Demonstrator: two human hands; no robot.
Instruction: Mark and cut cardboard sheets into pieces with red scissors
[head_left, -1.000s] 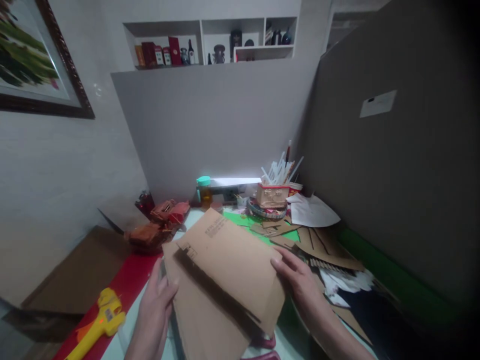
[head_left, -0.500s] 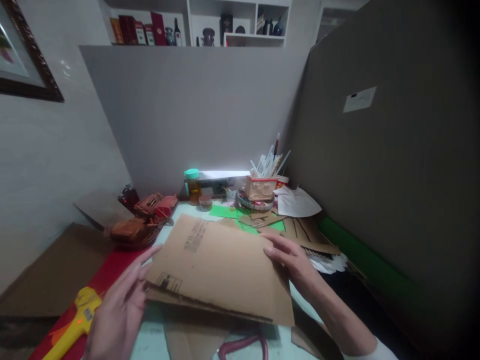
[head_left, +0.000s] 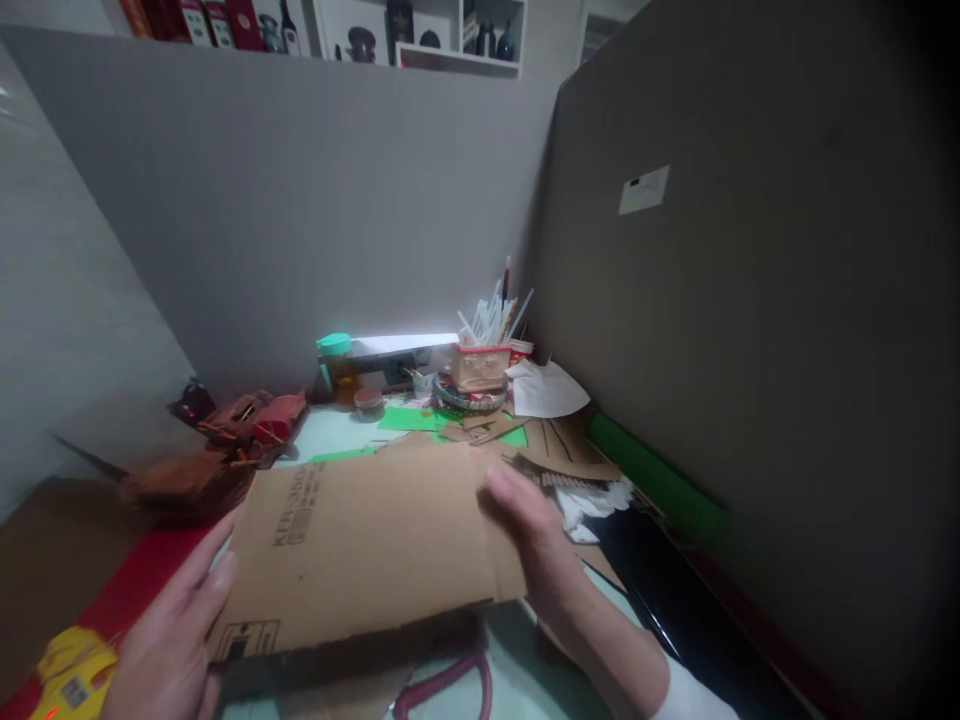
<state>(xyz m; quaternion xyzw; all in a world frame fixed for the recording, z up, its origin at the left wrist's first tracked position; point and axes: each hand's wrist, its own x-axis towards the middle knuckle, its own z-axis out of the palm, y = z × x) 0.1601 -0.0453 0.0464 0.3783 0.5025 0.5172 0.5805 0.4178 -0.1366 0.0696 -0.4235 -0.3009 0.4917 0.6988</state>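
A folded piece of brown cardboard (head_left: 375, 550) with dark printing is held up over the table between both hands. My left hand (head_left: 176, 625) grips its left edge, the thumb along the side and the other fingers partly hidden. On the right, my right hand (head_left: 529, 520) is closed on the other edge, thumb on the upper face and fingers out of sight behind it. Below the cardboard lies a dark red loop-shaped handle (head_left: 450, 680); the rest of that tool is hidden. The yellow glue gun (head_left: 75, 670) rests beside my left hand.
Cardboard scraps (head_left: 555, 445), green sheets (head_left: 409, 418) and white paper (head_left: 547, 388) lie toward the back right. Behind them stands a box of white sticks (head_left: 481, 368). A teal-lidded jug (head_left: 339, 370) and brown leather-like items (head_left: 247, 420) are at the left. A grey panel (head_left: 300, 200) closes off the back.
The view has swung to the right. The cardboard has come lower and nearer, and is turned a little. My left hand has closed more onto its left edge; my right hand keeps hold.
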